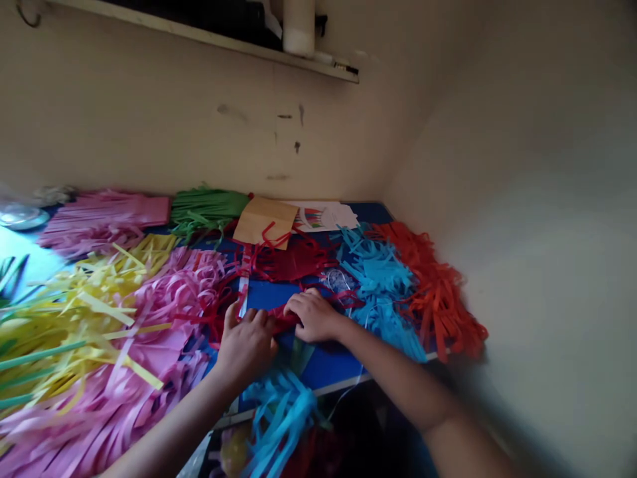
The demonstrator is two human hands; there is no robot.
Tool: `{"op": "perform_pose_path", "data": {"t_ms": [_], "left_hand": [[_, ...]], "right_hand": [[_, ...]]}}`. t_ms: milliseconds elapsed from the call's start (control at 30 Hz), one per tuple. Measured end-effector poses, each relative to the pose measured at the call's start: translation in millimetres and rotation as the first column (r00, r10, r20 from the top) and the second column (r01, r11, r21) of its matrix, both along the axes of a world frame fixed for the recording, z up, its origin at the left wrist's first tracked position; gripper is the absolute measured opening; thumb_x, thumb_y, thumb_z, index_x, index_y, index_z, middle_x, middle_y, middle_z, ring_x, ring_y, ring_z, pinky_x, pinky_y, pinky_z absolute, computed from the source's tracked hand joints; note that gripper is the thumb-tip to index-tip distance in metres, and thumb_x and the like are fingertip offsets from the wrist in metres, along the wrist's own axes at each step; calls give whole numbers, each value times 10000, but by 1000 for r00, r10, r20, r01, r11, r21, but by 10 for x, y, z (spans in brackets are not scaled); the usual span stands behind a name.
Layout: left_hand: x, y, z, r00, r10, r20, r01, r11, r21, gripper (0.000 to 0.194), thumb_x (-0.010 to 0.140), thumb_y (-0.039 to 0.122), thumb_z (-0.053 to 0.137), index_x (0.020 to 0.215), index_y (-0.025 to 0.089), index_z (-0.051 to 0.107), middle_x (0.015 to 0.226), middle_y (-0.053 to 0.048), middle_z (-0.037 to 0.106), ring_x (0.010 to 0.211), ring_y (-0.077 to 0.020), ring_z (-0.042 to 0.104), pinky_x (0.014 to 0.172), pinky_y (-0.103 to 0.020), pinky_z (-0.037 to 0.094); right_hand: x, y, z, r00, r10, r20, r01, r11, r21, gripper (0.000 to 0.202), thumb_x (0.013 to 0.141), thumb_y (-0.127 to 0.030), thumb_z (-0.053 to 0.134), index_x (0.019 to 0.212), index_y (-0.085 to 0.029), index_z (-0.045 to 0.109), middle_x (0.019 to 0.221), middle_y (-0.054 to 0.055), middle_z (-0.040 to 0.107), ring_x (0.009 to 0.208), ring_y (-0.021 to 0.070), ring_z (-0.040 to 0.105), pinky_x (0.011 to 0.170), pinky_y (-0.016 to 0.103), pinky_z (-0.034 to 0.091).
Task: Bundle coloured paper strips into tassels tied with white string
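Both hands are at the middle of the blue table [326, 365], on a twisted band of red fringed paper [284, 317]. My left hand [250, 338] has its fingers curled over the band's left part. To the right, my right hand [313, 315] closes on the same band, its fingers bent. Loose red strips spread out past both hands. Behind them lies another red fringed piece [293, 259]. A light blue tassel [281, 415] hangs over the table's front edge, just below the hands.
Pink [164, 352], yellow [109, 285] and green [209, 206] fringes cover the left side. Light blue [381, 272] and orange-red [432, 285] fringes lie right. Brown paper [266, 222] and a printed sheet [326, 216] sit at the back, beneath a wall shelf [223, 41].
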State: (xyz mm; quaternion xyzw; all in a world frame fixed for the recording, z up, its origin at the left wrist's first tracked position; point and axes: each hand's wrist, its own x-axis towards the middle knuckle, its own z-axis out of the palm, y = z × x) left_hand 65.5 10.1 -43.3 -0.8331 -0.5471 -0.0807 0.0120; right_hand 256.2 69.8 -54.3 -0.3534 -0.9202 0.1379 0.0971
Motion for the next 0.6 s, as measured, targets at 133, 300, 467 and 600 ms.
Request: {"op": "perform_pose_path", "data": {"t_ms": [133, 300, 467, 600], "left_hand": [[-109, 64, -59, 998, 53, 37, -53, 999, -3, 284, 833, 140, 466, 894, 235, 726, 827, -64, 713, 906, -280, 645, 1076, -606, 221], [-200, 95, -77, 991, 100, 87, -100, 995, 2, 243, 834, 247, 540, 981, 254, 733, 912, -60, 746, 965, -306, 649, 1045, -630, 239], [-269, 25, -153, 985, 116, 130, -116, 993, -6, 266, 928, 289, 480, 898, 286, 744, 988, -34, 763, 998, -273, 650, 1084, -611, 172], [-388, 6, -214, 978, 141, 156, -139, 990, -22, 281, 948, 384, 481, 906, 311, 749, 1014, -13, 765, 1025, -253, 629, 998, -484, 311]], "right_hand": [[38, 48, -20, 999, -4, -43, 5, 1000, 12, 307, 695, -175, 685, 995, -199, 624, 1062, 35, 673, 1008, 212, 595, 905, 352, 332], [58, 94, -113, 990, -78, -115, 84, 995, 45, 94, 835, -217, 648, 913, -212, 701, 979, 7, 709, 928, 168, 620, 878, 345, 311], [98, 154, -89, 994, -50, -98, 49, 999, -4, 77, 855, -298, 727, 910, -247, 745, 1010, -5, 732, 967, 164, 627, 880, 348, 285], [100, 183, -45, 995, -73, -69, 68, 995, -73, 61, 882, -306, 723, 870, -257, 757, 977, -33, 750, 925, 130, 648, 852, 326, 279]]}}
